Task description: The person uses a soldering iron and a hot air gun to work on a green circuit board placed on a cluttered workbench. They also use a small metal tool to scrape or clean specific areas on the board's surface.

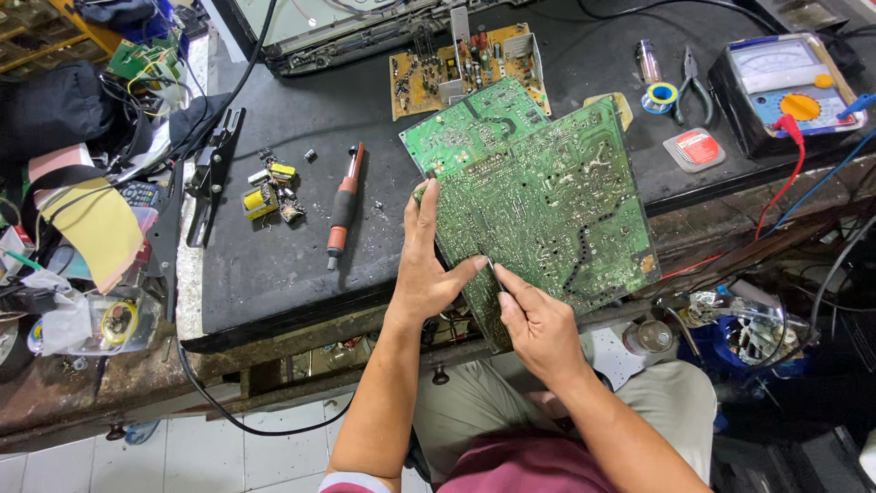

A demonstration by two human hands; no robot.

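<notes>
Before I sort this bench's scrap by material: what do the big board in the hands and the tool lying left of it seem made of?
Green circuit board: looks like rigid laminate with a glossy green coating, dotted with silvery solder points. Held by the left hand and right hand. Pen-shaped tool: seemingly plastic, with a black body, red-orange grip sections and a thin tip, probably metal.

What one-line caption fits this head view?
Both hands, left hand and right hand, hold a green circuit board over a dark workbench.
</notes>
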